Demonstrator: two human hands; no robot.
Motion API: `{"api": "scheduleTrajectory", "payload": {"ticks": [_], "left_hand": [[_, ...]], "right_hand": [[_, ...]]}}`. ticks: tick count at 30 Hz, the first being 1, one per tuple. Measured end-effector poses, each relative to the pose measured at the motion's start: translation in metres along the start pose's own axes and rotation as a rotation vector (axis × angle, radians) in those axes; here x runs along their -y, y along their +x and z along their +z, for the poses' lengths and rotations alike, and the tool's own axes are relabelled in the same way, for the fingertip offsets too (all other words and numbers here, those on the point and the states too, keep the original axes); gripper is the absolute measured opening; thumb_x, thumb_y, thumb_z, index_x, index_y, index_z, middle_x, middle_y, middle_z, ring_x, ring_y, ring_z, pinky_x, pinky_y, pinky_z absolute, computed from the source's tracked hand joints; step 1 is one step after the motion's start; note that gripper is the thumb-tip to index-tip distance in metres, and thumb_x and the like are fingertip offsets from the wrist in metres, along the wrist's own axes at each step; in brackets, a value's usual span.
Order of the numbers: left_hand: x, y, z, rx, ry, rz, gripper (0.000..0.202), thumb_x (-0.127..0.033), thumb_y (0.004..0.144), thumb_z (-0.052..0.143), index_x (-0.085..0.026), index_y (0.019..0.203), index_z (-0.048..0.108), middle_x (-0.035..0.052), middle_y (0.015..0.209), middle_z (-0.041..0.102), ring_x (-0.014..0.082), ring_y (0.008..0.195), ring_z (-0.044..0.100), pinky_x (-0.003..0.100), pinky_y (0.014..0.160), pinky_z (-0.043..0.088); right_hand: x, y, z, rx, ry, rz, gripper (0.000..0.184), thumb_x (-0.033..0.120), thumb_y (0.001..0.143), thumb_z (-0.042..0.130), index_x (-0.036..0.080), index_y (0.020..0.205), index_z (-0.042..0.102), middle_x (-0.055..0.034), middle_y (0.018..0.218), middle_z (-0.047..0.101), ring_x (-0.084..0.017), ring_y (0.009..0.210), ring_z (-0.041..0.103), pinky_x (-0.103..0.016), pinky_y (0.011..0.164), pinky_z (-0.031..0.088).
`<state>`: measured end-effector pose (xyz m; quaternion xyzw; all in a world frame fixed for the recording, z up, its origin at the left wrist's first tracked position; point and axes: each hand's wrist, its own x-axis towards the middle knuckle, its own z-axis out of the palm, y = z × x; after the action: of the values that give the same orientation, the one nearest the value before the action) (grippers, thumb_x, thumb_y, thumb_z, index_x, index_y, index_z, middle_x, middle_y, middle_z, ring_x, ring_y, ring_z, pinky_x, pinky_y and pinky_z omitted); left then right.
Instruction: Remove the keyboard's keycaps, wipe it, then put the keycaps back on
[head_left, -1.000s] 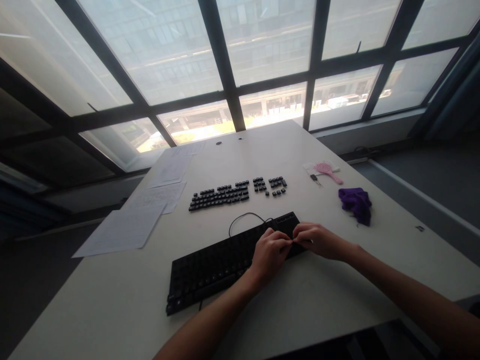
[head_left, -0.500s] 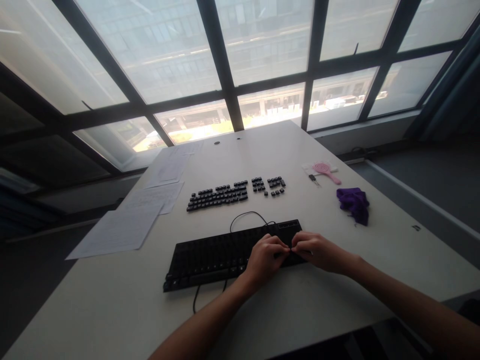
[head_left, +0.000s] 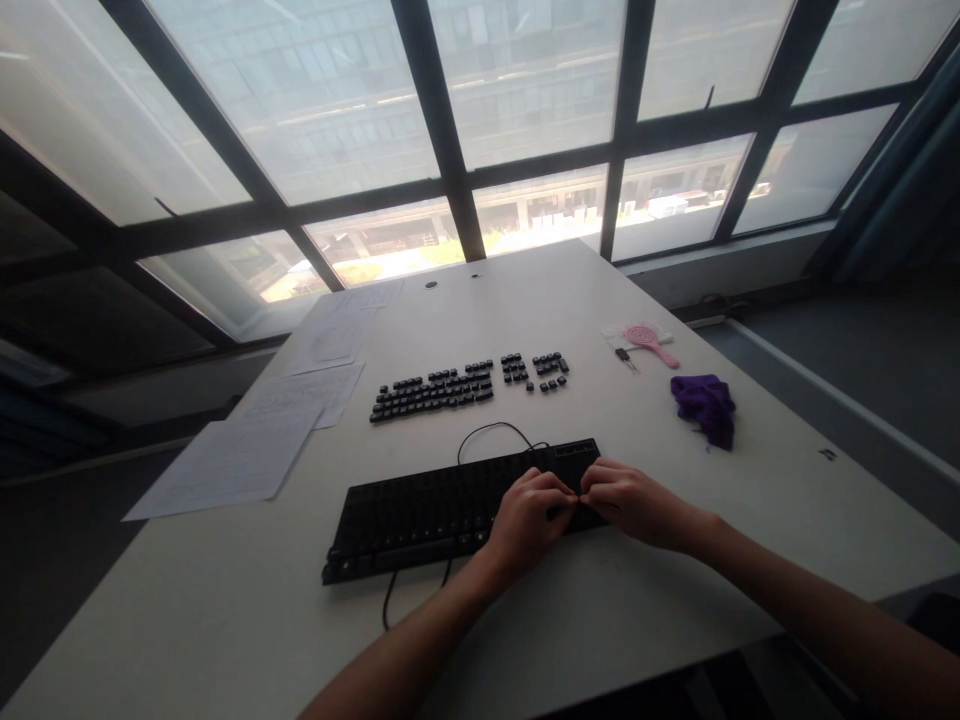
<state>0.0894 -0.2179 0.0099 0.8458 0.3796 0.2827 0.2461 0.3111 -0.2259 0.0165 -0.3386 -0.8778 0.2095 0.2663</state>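
Observation:
A black keyboard (head_left: pixel 420 510) lies slightly askew on the white table, most of its key area bare, with a bottom row of keys in place. Over its right end, my left hand (head_left: pixel 534 510) and my right hand (head_left: pixel 626 500) meet with fingertips pinched together. Whatever is between the fingers is too small and dark to make out. Beyond the keyboard, loose black keycaps (head_left: pixel 435 390) are laid out in rows. Smaller groups of keycaps (head_left: pixel 551 366) sit to their right.
Paper sheets (head_left: pixel 225 465) cover the table's left side. To the right lie a pink hairbrush (head_left: pixel 646 340), a small black tool with metal prongs (head_left: pixel 624 357) and a purple cloth (head_left: pixel 705 408). A black cable (head_left: pixel 487 428) loops behind the keyboard. Large windows (head_left: pixel 525 90) stand at the far end.
Both hands stay pinched at the same spot on the keyboard. The whole view has shifted very slightly; nothing on the table has visibly moved.

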Motion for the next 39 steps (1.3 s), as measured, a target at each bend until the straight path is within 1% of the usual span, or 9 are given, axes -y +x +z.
{"api": "scheduleTrajectory", "payload": {"ticks": [8, 12, 16, 19, 23, 26, 33, 36, 39], "left_hand": [[-0.003, 0.001, 0.000, -0.060, -0.146, -0.055, 0.009, -0.021, 0.085, 0.070, -0.024, 0.087, 0.079, 0.0040, 0.092, 0.076, 0.0180, 0.083, 0.065, 0.033, 0.080, 0.053], [0.000, 0.013, -0.020, -0.101, -0.294, -0.186, 0.010, -0.022, 0.083, 0.072, -0.022, 0.090, 0.079, 0.0052, 0.094, 0.076, 0.0192, 0.086, 0.069, 0.030, 0.077, 0.054], [0.032, 0.050, -0.054, -0.199, -0.022, -0.248, 0.014, -0.027, 0.081, 0.075, -0.025, 0.094, 0.080, 0.0020, 0.086, 0.076, 0.0174, 0.073, 0.063, 0.030, 0.073, 0.050], [0.069, 0.086, -0.072, -0.243, 0.238, -0.318, 0.013, -0.029, 0.082, 0.074, -0.026, 0.092, 0.080, 0.0028, 0.081, 0.074, 0.0192, 0.079, 0.062, 0.031, 0.077, 0.048], [0.108, 0.120, -0.075, -0.236, 0.322, -0.349, 0.011, -0.028, 0.081, 0.074, -0.025, 0.089, 0.081, 0.0050, 0.077, 0.071, 0.0220, 0.089, 0.062, 0.031, 0.082, 0.047], [0.123, 0.128, -0.069, -0.229, 0.354, -0.352, 0.012, -0.029, 0.082, 0.073, -0.025, 0.090, 0.081, 0.0054, 0.078, 0.070, 0.0225, 0.092, 0.061, 0.031, 0.085, 0.047], [0.133, 0.127, -0.064, -0.214, 0.380, -0.296, 0.009, -0.024, 0.084, 0.073, -0.025, 0.087, 0.081, 0.0053, 0.092, 0.074, 0.0230, 0.095, 0.059, 0.033, 0.090, 0.046], [0.130, 0.127, -0.069, -0.210, 0.384, -0.239, 0.008, -0.023, 0.084, 0.072, -0.024, 0.085, 0.080, 0.0039, 0.102, 0.074, 0.0226, 0.097, 0.059, 0.035, 0.095, 0.043], [0.121, 0.129, -0.072, -0.218, 0.392, -0.194, 0.010, -0.021, 0.086, 0.070, -0.022, 0.091, 0.079, 0.0054, 0.106, 0.072, 0.0225, 0.098, 0.058, 0.037, 0.097, 0.042]], "right_hand": [[-0.005, -0.007, 0.003, -0.077, 0.181, 0.068, 0.014, 0.018, 0.094, 0.058, 0.019, 0.090, 0.072, -0.0079, 0.097, 0.068, -0.017, 0.081, 0.064, -0.029, 0.072, 0.053], [-0.008, 0.004, -0.005, -0.196, 0.283, 0.093, 0.011, 0.020, 0.092, 0.061, 0.019, 0.094, 0.073, -0.0081, 0.098, 0.070, -0.017, 0.082, 0.066, -0.029, 0.071, 0.054], [-0.032, 0.049, -0.013, -0.324, 0.156, 0.097, 0.009, 0.016, 0.089, 0.065, 0.020, 0.088, 0.073, -0.0065, 0.092, 0.073, -0.019, 0.086, 0.066, -0.033, 0.079, 0.052], [-0.059, 0.098, -0.010, -0.338, -0.039, 0.100, 0.008, 0.013, 0.086, 0.069, 0.020, 0.084, 0.074, -0.0059, 0.090, 0.074, -0.021, 0.089, 0.063, -0.035, 0.083, 0.050], [-0.084, 0.153, 0.003, -0.194, -0.277, 0.136, 0.009, 0.014, 0.087, 0.068, 0.019, 0.085, 0.076, -0.0066, 0.088, 0.074, -0.022, 0.092, 0.060, -0.033, 0.084, 0.045], [-0.093, 0.174, 0.010, -0.150, -0.321, 0.126, 0.014, 0.014, 0.088, 0.065, 0.017, 0.082, 0.077, -0.0083, 0.086, 0.074, -0.024, 0.092, 0.059, -0.035, 0.085, 0.042], [-0.099, 0.177, 0.010, -0.109, -0.348, 0.076, 0.019, 0.012, 0.091, 0.060, 0.017, 0.080, 0.076, -0.0098, 0.089, 0.073, -0.023, 0.097, 0.057, -0.035, 0.090, 0.039], [-0.105, 0.166, -0.003, -0.164, -0.335, 0.102, 0.019, 0.012, 0.093, 0.058, 0.017, 0.086, 0.076, -0.0092, 0.102, 0.072, -0.022, 0.101, 0.058, -0.033, 0.091, 0.041], [-0.119, 0.148, -0.025, -0.224, -0.328, 0.164, 0.017, 0.011, 0.093, 0.058, 0.015, 0.093, 0.075, -0.0103, 0.103, 0.072, -0.022, 0.099, 0.060, -0.032, 0.089, 0.044]]}}
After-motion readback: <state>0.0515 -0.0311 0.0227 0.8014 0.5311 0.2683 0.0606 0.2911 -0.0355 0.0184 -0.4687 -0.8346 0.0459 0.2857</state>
